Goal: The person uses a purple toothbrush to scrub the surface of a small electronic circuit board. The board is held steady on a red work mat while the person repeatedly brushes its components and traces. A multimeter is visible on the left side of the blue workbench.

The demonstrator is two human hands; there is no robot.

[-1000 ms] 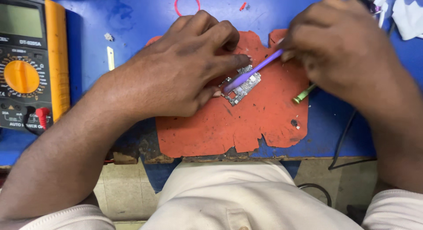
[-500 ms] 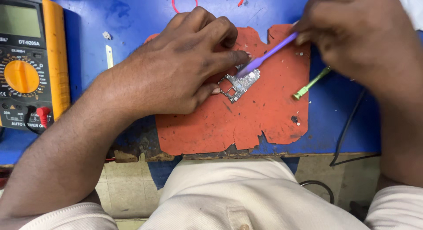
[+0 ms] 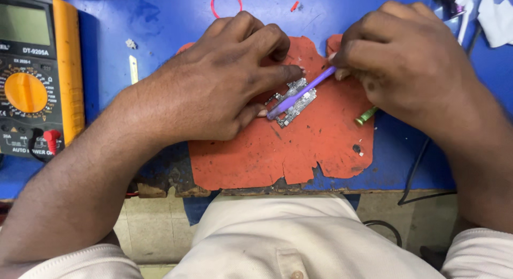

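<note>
A small circuit board (image 3: pixel 295 104) lies on a worn orange mat (image 3: pixel 299 151) on the blue table. My left hand (image 3: pixel 224 81) rests on the mat with its fingertips pinning the board's left end. My right hand (image 3: pixel 406 60) grips a thin purple tool (image 3: pixel 302 92) whose tip lies across the board. Most of the board's left part is hidden under my left fingers.
A yellow multimeter (image 3: pixel 37 81) with a red plug stands at the left. A pink ring (image 3: pixel 226 1) lies at the back. A green-tipped stick (image 3: pixel 366 116) pokes out under my right hand. Black cable (image 3: pixel 417 177) hangs off the front edge. A white metal strip (image 3: pixel 133 69) lies near my left wrist.
The purple tool's tip has moved back down and left along the board, and my right hand has come down toward the mat. My left hand stays on the board.
</note>
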